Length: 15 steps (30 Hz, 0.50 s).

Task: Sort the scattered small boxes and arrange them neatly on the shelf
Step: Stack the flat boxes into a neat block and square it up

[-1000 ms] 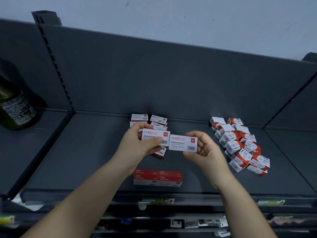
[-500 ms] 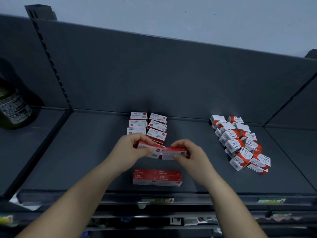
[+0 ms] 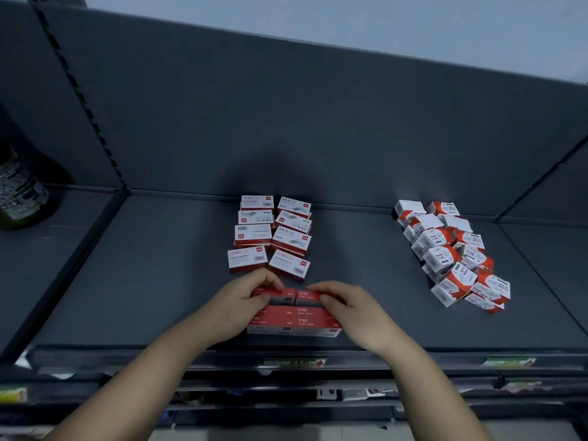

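Note:
On the dark grey shelf [image 3: 159,281], a neat row of red staple boxes [image 3: 294,321] stands near the front edge. My left hand [image 3: 241,300] grips one red-and-white staple box [image 3: 276,296] and my right hand [image 3: 346,305] grips another [image 3: 310,297]; both boxes sit side by side just behind that row, touching it. Behind them, several flat staple boxes [image 3: 273,237] lie in two loose columns toward the back wall. A jumbled pile of small red-and-white paper clip boxes [image 3: 451,256] lies to the right.
A dark bottle [image 3: 19,192] stands on the neighbouring shelf at far left. An upright slotted post [image 3: 79,100] divides the bays. Price labels [image 3: 294,362] line the front rail; lower shelves with small items show below.
Both hands lowered the two staple boxes from in front of the flat columns down onto the shelf, turning them edge-up and setting them behind the front row. The view tilted down slightly.

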Tool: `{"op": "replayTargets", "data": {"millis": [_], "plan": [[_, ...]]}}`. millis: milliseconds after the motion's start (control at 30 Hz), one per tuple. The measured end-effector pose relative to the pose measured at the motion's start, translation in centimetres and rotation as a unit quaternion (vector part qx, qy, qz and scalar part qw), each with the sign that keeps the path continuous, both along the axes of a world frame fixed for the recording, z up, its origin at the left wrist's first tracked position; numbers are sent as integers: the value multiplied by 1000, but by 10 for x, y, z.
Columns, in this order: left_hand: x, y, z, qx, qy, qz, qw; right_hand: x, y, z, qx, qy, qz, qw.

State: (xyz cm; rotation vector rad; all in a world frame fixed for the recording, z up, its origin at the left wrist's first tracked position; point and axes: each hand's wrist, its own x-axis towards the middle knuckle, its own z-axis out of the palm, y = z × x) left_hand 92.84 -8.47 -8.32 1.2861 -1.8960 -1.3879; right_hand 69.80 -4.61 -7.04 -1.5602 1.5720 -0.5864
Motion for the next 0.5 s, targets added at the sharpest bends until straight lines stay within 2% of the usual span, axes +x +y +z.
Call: {"op": "replayTargets", "data": {"millis": [100, 167, 267, 500], "plan": [[3, 3, -1, 12, 34, -19, 999, 1, 6, -3, 1, -6, 24, 1000], [6, 6, -3, 1, 10, -53, 999, 0, 9, -6, -10, 12, 54, 998], [9, 10, -7, -65, -54, -90, 992, -2, 12, -15, -44, 68, 100, 992], [7, 12, -22, -157, -56, -82, 983, 2, 15, -23, -114, 103, 117, 981]]}}
